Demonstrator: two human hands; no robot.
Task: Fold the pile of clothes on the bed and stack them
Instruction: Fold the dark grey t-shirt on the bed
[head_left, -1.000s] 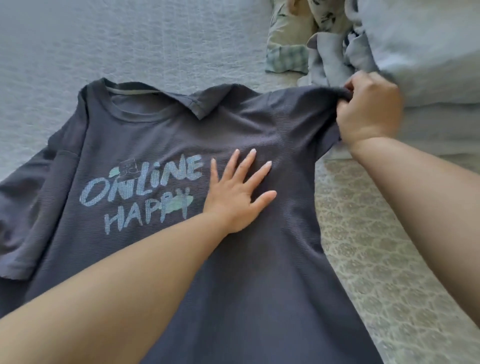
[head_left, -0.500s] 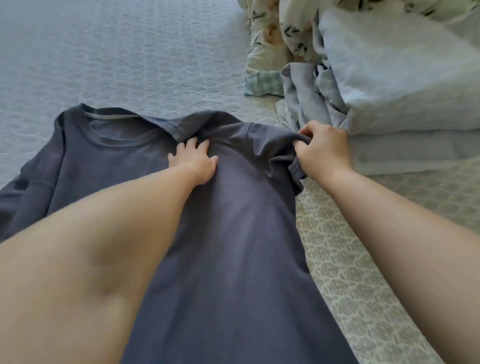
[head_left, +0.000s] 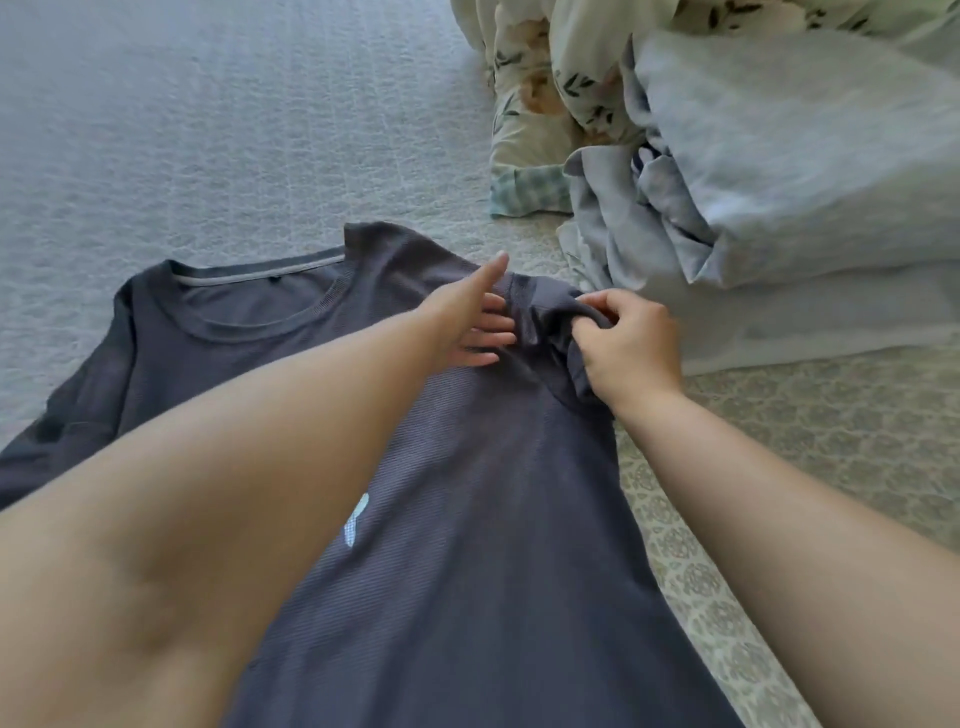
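Charcoal ribbed fabric fills the lower middle of the view: a dark grey T-shirt lies spread on the bed, collar toward the far side, its hem cut off by the bottom edge. At far left its sleeve runs out of the picture, so the cuff cannot be seen. The left forearm crosses the chest and hides nearly all of a pale blue print; only a small scrap shows, too little to read. The left hand rests near the right shoulder of the shirt with fingers straight and slightly spread, the forefinger pointing away; whether the palm presses the cloth cannot be told, since the hand is seen edge-on. Just beside it, the right hand pinches the bunched right sleeve between thumb and curled fingers, gathering it inward over the shoulder. That sleeve's end is hidden inside the grip.

Under the shirt, a light grey-blue quilted cover stretches across the left and far side. To the right lies a sheet with a pale green medallion pattern. Beyond the right hand sits a heap of pale blue bedding, and behind it floral fabric with a checked edge, cut off at the top.
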